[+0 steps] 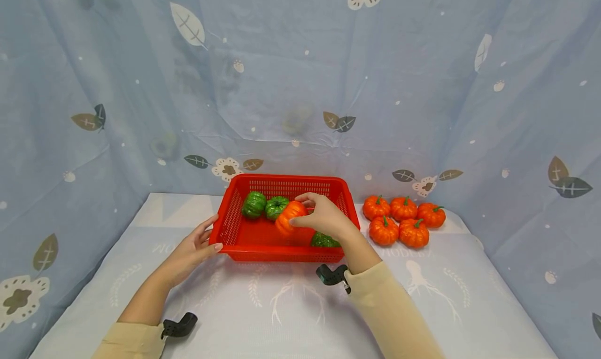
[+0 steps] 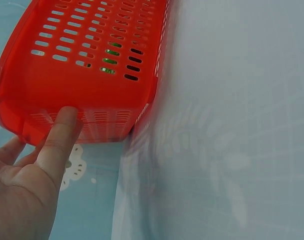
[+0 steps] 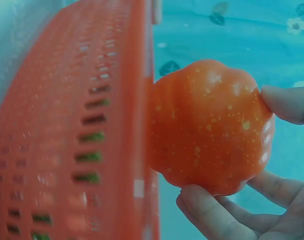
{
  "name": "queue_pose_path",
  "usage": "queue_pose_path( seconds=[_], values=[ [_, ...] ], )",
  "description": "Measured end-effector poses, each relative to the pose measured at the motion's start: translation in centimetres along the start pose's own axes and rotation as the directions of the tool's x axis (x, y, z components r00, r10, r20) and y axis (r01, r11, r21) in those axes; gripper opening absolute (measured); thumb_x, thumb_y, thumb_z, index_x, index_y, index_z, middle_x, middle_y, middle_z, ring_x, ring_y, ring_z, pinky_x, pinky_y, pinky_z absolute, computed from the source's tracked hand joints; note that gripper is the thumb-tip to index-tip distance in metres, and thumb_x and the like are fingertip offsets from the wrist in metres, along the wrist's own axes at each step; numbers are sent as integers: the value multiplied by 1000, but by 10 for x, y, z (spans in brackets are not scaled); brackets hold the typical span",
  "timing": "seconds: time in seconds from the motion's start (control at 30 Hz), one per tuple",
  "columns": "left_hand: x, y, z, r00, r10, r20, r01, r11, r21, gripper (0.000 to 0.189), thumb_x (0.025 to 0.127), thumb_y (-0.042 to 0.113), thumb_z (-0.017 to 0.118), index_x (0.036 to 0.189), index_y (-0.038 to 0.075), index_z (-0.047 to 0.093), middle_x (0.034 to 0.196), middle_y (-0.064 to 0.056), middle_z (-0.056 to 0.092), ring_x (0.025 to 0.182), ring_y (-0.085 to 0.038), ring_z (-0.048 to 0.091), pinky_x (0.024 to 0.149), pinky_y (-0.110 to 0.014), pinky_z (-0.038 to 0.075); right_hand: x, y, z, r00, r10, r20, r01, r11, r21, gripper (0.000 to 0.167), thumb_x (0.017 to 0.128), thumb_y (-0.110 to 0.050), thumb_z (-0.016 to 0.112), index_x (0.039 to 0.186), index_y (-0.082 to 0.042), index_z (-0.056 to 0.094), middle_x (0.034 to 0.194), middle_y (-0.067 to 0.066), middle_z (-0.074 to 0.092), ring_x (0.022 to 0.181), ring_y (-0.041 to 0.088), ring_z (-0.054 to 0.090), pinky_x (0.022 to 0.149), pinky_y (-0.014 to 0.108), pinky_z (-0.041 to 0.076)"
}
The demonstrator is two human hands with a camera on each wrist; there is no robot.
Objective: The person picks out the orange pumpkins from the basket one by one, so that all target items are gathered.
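My right hand (image 1: 324,218) grips a small orange pumpkin (image 1: 289,217) over the red plastic basket (image 1: 281,254). In the right wrist view, thumb and fingers surround one side of the pumpkin (image 3: 209,127), whose skin has yellow specks. My left hand (image 1: 190,254) holds the basket's front left corner. The left wrist view shows one digit against the basket wall (image 2: 86,92) and other fingers at the rim. Inside the basket, two green pumpkins lie toward the back, one on the left (image 1: 254,205) and one near the middle (image 1: 276,207). Another green one (image 1: 324,239) is partly hidden at front right.
Several orange pumpkins (image 1: 413,233) stand in two rows right of the basket, on a table with a pale patterned cloth (image 1: 291,307). A blue curtain (image 1: 291,87) with leaf and flower prints hangs behind and at both sides.
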State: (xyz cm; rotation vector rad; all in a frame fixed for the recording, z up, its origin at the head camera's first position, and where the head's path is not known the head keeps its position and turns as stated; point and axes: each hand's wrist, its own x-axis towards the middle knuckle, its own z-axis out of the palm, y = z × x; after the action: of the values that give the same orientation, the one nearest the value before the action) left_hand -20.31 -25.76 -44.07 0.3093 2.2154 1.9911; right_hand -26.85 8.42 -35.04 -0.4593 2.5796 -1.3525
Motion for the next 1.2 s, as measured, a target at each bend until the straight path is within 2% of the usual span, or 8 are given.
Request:
queue_pose_path(
  seconds=[0.43, 0.67, 0.77, 1.03, 1.2],
  values=[
    [1, 0, 1, 1000, -2, 7, 2, 1000, 4, 84, 96, 8, 63, 162, 14, 11, 156, -29, 27, 139, -50, 34, 93, -22, 50, -45, 16, -52, 995, 12, -103, -14, 1000, -11, 63, 81, -36, 83, 135, -20, 54, 137, 8, 54, 126, 31, 52, 97, 50, 49],
    [3, -2, 0, 1000, -12, -2, 12, 1000, 8, 83, 97, 7, 62, 162, 14, 11, 154, -29, 29, 136, -45, 39, 93, -23, 51, -69, 27, -82, 987, 31, -157, -31, 1000, 1, 71, 82, -37, 82, 139, -11, 49, 136, 13, 53, 127, 35, 50, 98, 52, 49],
    [3, -4, -1, 1000, -18, -9, 18, 1000, 18, 82, 97, 7, 62, 162, 15, 12, 154, -27, 30, 136, -43, 40, 93, -24, 51, -78, 34, -94, 980, 47, -193, -48, 999, 0, 72, 82, -37, 82, 140, -10, 47, 135, 14, 53, 128, 35, 50, 98, 52, 49],
    [3, -4, 0, 999, -31, -19, 31, 999, 32, 82, 97, 10, 63, 162, 16, 13, 155, -26, 30, 139, -48, 36, 94, -25, 51, -103, 56, -123, 957, 66, -283, -77, 997, -29, 80, 87, -38, 78, 147, -4, 37, 147, 20, 41, 132, 42, 45, 100, 57, 47],
    [4, -4, -1, 999, -30, -17, 31, 999, 33, 82, 97, 10, 63, 162, 16, 13, 155, -26, 30, 138, -48, 37, 96, -28, 52, -115, 73, -141, 932, 61, -358, -88, 994, -58, 83, 89, -39, 75, 148, 1, 33, 147, 24, 39, 129, 46, 45, 103, 60, 43]
  ],
)
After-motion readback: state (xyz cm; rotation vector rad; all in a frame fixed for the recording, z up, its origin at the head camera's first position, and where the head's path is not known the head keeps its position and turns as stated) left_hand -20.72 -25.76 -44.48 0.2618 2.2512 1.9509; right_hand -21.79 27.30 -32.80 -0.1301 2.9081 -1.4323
